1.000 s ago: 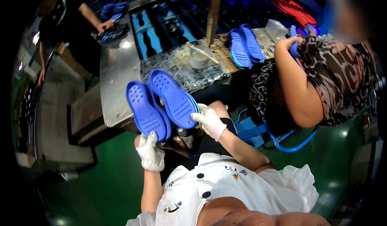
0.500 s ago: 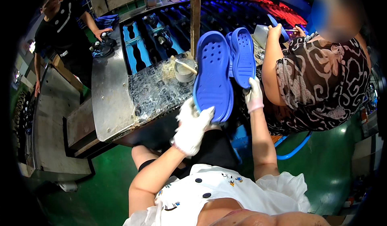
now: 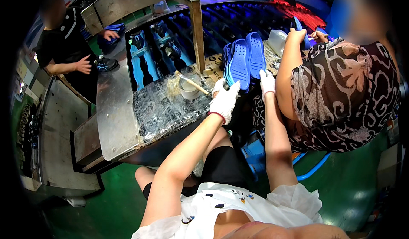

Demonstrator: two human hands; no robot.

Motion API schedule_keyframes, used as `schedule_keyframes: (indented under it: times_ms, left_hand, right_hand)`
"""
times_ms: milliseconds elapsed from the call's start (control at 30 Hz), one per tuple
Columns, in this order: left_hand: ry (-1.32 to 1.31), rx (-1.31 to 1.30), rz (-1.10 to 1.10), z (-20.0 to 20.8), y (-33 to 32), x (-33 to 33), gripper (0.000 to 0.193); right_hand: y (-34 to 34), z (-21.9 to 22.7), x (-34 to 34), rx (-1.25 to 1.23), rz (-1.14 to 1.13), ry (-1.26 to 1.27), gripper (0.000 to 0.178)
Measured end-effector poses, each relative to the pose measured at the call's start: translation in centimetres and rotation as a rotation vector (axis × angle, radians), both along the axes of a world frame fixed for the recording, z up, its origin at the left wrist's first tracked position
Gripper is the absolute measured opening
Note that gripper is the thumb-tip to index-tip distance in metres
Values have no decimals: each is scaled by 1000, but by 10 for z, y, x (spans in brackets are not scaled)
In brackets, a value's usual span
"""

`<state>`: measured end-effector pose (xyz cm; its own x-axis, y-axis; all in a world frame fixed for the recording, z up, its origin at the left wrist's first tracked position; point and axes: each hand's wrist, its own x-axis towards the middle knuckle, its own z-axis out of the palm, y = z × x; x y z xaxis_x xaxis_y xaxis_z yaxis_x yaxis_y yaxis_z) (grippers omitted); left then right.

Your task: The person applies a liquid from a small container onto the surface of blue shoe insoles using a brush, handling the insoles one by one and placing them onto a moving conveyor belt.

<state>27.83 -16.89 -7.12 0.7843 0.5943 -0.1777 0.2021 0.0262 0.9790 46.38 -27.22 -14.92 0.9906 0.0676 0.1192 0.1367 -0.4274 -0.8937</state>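
The lower ends of the blue shoe soles (image 3: pixel 243 62) are disappearing behind the gloves, so I cannot tell exactly how the fingers are gripping them. The soles, ridged and studded on their faces, are standing stacked on edge at the far side of the metal worktable (image 3: pixel 115 119), just beside a small pot (image 3: pixel 189 87) with a brush. The gloved left hand (image 3: pixel 224 100) is curling closed against their near edge, while the gloved right hand (image 3: pixel 267 81) is closing on the right sole's lower end.

Cloth gloves, rubbery soles, worn steel

My white knit gloves (image 3: pixel 224 102) look matt; the blue soles (image 3: pixel 240 64) are smooth moulded foam; the metal table (image 3: pixel 113 115) is dull and scuffed.
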Motion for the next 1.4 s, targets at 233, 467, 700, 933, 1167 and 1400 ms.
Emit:
schedule_keyframes:
  times_ms: [233, 467, 700, 933, 1167, 1400]
  left_hand:
    - [-189, -280, -204, -65, -10, -85, 29]
    - [650, 853, -594, -276, 29, -272, 25]
    - [746, 568, -803, -283, 46, -271, 33]
    - [753, 251, -480, -293, 52, -282, 47]
    - [704, 90, -396, -263, 49, -253, 47]
    - [682, 91, -404, -278, 52, -253, 58]
  right_hand:
    - [-14, -2, -78, 481, -141, -104, 36]
    - [30, -94, -281, -168, 898, -79, 17]
    - [44, -114, -323, -616, 1446, 242, 38]
    - [46, -136, -307, -254, 1208, 725, 33]
    - [50, -153, -287, 11, 992, 1120, 35]
    - [55, -159, -292, 70, 952, 1195, 33]
